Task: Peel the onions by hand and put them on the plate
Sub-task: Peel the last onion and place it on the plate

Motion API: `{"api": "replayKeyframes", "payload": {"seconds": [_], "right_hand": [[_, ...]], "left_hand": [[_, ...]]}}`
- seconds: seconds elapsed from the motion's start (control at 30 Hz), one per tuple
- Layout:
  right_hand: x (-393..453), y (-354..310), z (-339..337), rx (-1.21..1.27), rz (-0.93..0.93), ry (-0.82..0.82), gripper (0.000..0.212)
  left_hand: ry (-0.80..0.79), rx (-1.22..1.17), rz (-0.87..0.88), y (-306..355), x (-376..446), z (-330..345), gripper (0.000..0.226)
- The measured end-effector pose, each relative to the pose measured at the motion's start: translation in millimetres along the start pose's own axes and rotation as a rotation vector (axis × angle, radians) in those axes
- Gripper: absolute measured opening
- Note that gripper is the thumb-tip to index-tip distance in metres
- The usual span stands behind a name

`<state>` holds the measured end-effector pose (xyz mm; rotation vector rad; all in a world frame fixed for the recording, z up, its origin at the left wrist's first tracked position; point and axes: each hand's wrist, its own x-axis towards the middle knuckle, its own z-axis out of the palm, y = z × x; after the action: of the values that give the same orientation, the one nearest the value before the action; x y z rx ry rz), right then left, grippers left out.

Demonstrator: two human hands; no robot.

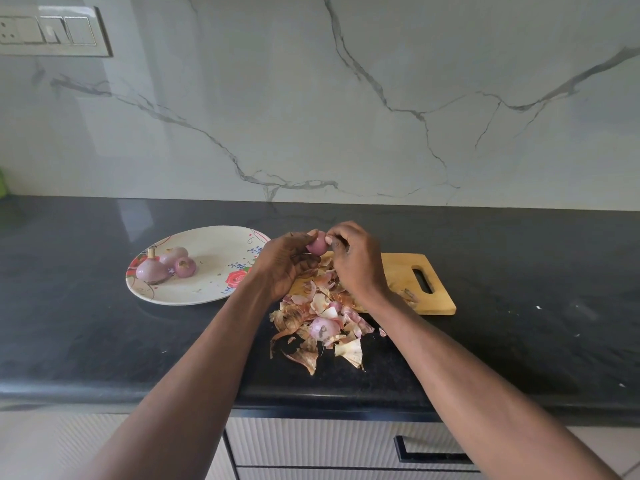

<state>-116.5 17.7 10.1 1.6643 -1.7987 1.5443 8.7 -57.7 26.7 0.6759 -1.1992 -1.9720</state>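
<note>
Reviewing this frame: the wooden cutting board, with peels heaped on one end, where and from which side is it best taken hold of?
Grip the cutting board at its handle slot, coming from the right. That end is bare and the cut-out lets fingers hook through, while the other end lies under the onion peels and both hands. Probably lift level, so the peels don't slide off.

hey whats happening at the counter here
A person is peeling small red onions by hand. The left hand holds an onion above the wooden cutting board, and the right hand pinches at its top. Three onions already lie on the floral plate to the left. A heap of peeled skins covers the board's near end and spills onto the black counter.
</note>
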Motion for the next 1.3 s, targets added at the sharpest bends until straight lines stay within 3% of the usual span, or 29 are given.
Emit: {"api": "replayKeyframes", "payload": {"seconds": [0.3, 0.5, 0.6, 1.3], "right_hand": [[-4.3, -2.0, 5.7, -0.17, -0.036, 0.015, 0.008], [2.6, -1.7, -5.6, 0.061, 0.148, 0.014, 0.008], [2.1, -3.3, -6.6, 0.102, 0.139, -0.008, 0.017], [1.6, -1.3, -10.1, 0.254, 0.256, -0.033, 0.017]], "left_hand": [[-0.055, 0.05, 0.005, 0.7, -3.1, 3.0, 0.013], [-0.045, 0.028, 0.018, 1.8, -3.8, 2.5, 0.013], [-0.036, 0.023, 0.023, 1.9, -2.5, 1.9, 0.012], [-0.003, -0.015, 0.013, 1.2, 1.0, -1.3, 0.014]]}}
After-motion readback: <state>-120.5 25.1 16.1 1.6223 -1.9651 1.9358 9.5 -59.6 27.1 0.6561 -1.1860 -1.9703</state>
